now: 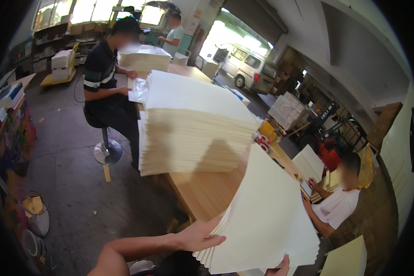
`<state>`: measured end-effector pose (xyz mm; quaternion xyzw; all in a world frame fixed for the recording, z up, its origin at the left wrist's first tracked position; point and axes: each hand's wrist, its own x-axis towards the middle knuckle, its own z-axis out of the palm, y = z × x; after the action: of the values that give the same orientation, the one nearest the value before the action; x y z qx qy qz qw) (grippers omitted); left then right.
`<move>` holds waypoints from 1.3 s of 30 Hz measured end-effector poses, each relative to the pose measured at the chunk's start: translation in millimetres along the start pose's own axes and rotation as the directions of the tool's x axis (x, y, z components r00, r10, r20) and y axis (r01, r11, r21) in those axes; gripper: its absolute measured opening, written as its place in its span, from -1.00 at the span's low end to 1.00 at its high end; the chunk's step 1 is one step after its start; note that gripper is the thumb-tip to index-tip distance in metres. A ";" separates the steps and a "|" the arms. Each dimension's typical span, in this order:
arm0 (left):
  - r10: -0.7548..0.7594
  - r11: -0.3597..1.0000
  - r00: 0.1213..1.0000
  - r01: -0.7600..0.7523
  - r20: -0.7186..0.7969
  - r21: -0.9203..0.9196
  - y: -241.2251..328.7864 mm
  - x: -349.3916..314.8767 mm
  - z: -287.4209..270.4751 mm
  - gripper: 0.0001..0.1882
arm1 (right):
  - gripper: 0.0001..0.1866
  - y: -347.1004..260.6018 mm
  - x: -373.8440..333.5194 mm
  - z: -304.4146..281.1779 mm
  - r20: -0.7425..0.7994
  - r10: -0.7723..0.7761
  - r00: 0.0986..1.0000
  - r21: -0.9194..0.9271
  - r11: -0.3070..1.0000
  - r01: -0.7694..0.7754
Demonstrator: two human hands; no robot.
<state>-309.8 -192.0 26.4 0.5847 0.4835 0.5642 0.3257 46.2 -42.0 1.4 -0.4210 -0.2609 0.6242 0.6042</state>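
Both my hands grip a fanned stack of large cream paper sheets at the near end of the wooden table. My left hand clamps the left edge, thumb on top and fingers underneath, out of sight. At the near right edge, my right hand shows only in part, its thumb resting on the top sheet. Just beyond, a tall pile of cream sheets stands on the table, its layers slightly uneven and its top sheet white.
Under the pile runs the wooden table. A seated person handles clear plastic at the left side; another person sits at the right. More sheets lie at the lower right. A bucket stands on the left floor; a van is parked beyond.
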 end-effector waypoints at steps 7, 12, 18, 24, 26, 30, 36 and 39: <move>0.254 0.964 0.883 -0.197 -0.394 0.179 3.9 40.5 -156.3 -0.49 | -0.48 31.0 68.2 248.8 0.504 -0.088 0.859 0.162 0.987 0.006; 0.220 0.939 0.852 -0.317 -0.474 -0.132 25.9 107.6 -317.0 -0.50 | -0.59 74.0 120.3 463.1 0.691 -0.090 0.718 0.250 0.961 -0.120; -0.214 0.904 0.820 -0.038 -0.530 -0.425 -8.9 138.4 -447.6 -0.52 | -0.68 155.3 139.5 607.9 0.566 0.154 0.810 0.078 0.968 -0.239; -0.412 0.773 0.782 0.028 -0.468 -0.633 -49.6 132.3 -472.9 -0.59 | -0.76 203.9 159.5 599.2 0.426 0.296 0.855 -0.193 0.953 -0.234; -0.410 0.741 0.823 0.049 -0.394 -0.670 -45.4 141.6 -461.1 -0.59 | -0.78 196.9 171.8 589.7 0.432 0.299 0.851 -0.179 0.953 -0.245; -0.391 0.755 0.835 0.049 -0.388 -0.654 -40.5 148.8 -461.5 -0.58 | -0.83 175.7 168.4 577.0 0.573 0.340 0.746 -0.171 0.940 -0.297; -0.358 0.781 0.835 0.022 -0.418 -0.624 -46.9 124.3 -486.9 -0.60 | -0.89 189.7 57.8 462.1 0.715 0.237 0.657 -0.214 0.970 -0.117; -0.330 0.788 0.837 -0.011 -0.438 -0.615 -49.0 143.5 -469.3 -0.61 | -0.86 143.1 -43.1 288.4 0.701 0.548 0.457 -0.465 0.836 -0.291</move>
<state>-791.9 -119.6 101.5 0.2316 0.4010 0.7928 0.3963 -276.5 -50.3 37.9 -0.2186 -0.4791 0.8320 0.1743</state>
